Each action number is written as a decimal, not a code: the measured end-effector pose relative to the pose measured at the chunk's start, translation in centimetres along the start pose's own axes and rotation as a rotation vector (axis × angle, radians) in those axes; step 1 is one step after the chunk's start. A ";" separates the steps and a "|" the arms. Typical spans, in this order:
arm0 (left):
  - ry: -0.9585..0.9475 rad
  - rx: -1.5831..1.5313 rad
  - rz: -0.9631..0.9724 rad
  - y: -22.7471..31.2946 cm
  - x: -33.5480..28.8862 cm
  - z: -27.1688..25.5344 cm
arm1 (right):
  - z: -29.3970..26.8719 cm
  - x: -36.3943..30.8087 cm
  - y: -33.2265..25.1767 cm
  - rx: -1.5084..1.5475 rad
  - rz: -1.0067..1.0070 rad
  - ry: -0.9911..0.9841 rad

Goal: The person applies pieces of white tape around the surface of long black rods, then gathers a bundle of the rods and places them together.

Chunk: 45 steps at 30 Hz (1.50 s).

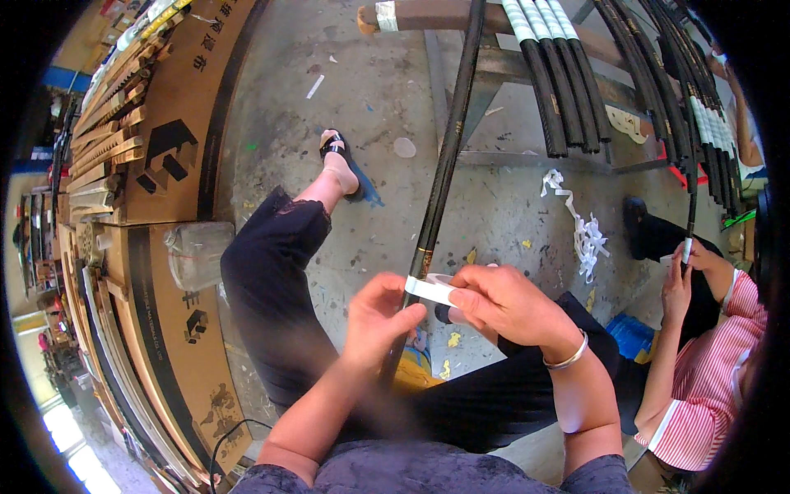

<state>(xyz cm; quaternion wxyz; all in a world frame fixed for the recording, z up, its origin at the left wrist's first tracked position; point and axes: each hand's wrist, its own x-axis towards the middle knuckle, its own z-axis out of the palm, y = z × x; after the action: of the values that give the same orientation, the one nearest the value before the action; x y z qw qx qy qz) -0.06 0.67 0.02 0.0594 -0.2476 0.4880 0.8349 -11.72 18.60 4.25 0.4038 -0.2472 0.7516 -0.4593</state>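
Note:
A long black pole (448, 156) with gold markings slants up from between my legs. My left hand (374, 325) is closed around it, thumb and forefinger beside a white band on the pole. From that band a strip of white tape (432, 290) stretches across to my right hand (518, 305). My right hand pinches this strip close to the pole, and part of the tape loop shows behind its fingertips. Its lower fingers are hidden behind the hand. The pole's lower end is partly covered by my left hand and blurred below it.
Several black poles with white bands (555, 90) rest across a brown padded rack (494, 23). Crumpled white strips (586, 239) lie on the floor. At right, a co-worker in a red-striped shirt (712, 375) handles another pole. Cardboard boxes (177, 329) and wooden strips (111, 148) stand at left.

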 end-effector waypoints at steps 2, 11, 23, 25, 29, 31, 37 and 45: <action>0.016 0.007 0.003 0.0 0.0 0.0 | -0.1 0.0 -0.1 -0.007 0.009 -0.002; 0.000 -0.012 -0.009 0.2 -0.2 -0.4 | -0.1 0.1 -0.1 0.011 0.012 -0.003; 0.032 0.016 -0.021 0.2 -0.4 -0.2 | -0.2 -0.1 -0.5 -0.003 0.089 -0.041; 0.047 0.041 -0.009 0.3 -0.4 0.0 | -0.3 -0.1 -0.6 0.011 0.097 -0.043; 0.044 0.030 0.002 0.2 -0.5 0.1 | -0.4 -0.3 -0.9 0.017 0.101 -0.053; 0.038 0.015 -0.002 0.2 -0.5 0.0 | -0.4 -0.3 -0.8 0.008 0.084 -0.045; 0.001 -0.036 0.025 -0.1 -0.4 -0.1 | -0.2 -0.3 -0.1 0.027 0.022 -0.050; -0.020 -0.065 0.022 0.0 -0.4 -0.1 | -0.1 -0.1 0.1 0.000 0.007 -0.050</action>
<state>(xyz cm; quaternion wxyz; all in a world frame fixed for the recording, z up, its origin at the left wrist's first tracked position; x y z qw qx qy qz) 0.37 0.65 0.14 0.0469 -0.2357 0.4625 0.8534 -11.77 18.76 4.22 0.4238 -0.2561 0.7423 -0.4515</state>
